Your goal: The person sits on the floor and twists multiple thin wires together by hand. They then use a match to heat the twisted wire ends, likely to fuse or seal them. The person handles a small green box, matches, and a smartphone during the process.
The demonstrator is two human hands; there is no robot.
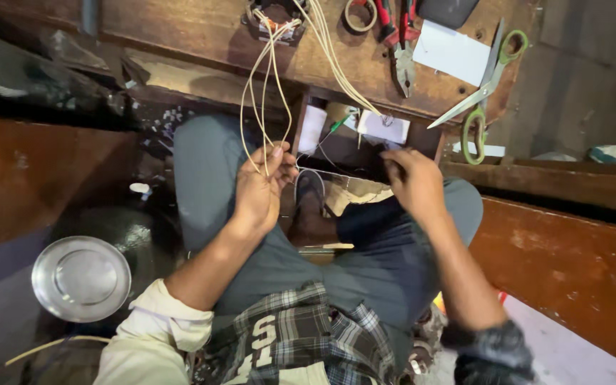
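I sit at a low wooden workbench [201, 32] with my knees under it. My left hand [259, 189] pinches a bundle of thin cream wires [269, 93] that loop up to a small wound coil part [277, 18] on the bench. My right hand [413, 182] reaches to the open drawer [365, 142] below the bench edge, fingers curled and blurred. What, if anything, the right hand holds is unclear. A second strand of cream wires [336, 64] runs down from the bench into the drawer.
On the bench lie green-handled scissors [485, 85], red-handled pliers [402, 50], a tape roll [359, 14] and a white card [452, 51]. A round steel plate [81, 278] sits on the floor at the left. A brown wooden board [572, 257] flanks the right.
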